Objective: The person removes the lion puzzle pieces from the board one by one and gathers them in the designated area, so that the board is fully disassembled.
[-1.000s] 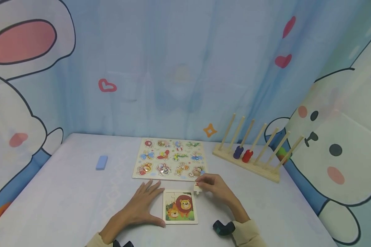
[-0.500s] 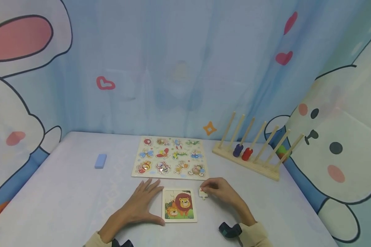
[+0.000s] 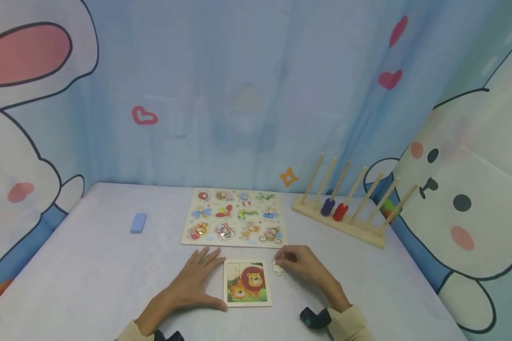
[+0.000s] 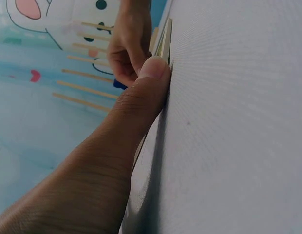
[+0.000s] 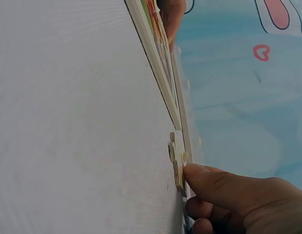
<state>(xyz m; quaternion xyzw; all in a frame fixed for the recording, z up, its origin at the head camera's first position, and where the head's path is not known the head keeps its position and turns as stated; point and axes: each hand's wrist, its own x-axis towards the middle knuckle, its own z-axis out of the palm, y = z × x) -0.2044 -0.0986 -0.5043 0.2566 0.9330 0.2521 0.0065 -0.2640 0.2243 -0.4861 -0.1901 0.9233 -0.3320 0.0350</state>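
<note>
A small lion jigsaw puzzle in a pale wooden frame (image 3: pixel 249 304) lies flat on the table. My left hand (image 3: pixel 194 282) rests at its left side with fingers spread and thumb stretched out, the thumb tip touching the frame's lower left corner. Just right of the frame, a pale puzzle piece (image 3: pixel 278 268) with knobs is pinched between the thumb and fingers of my right hand (image 3: pixel 305 265). Seen from the right wrist, this puzzle piece (image 5: pixel 177 163) is close to the table, apart from the frame; the thumb (image 5: pixel 209 178) covers part of it.
Behind the lion puzzle lies a larger insect puzzle board (image 3: pixel 234 222). A wooden peg rack (image 3: pixel 358 232) with blue and red beads stands at the back right. A blue block (image 3: pixel 138 223) lies on the left. A printed curtain (image 3: pixel 247 118) hangs behind the table (image 3: pixel 89 284).
My right hand has moved the puzzle piece a little to the right, away from the frame, then slightly back left. My left hand has stayed at the frame.
</note>
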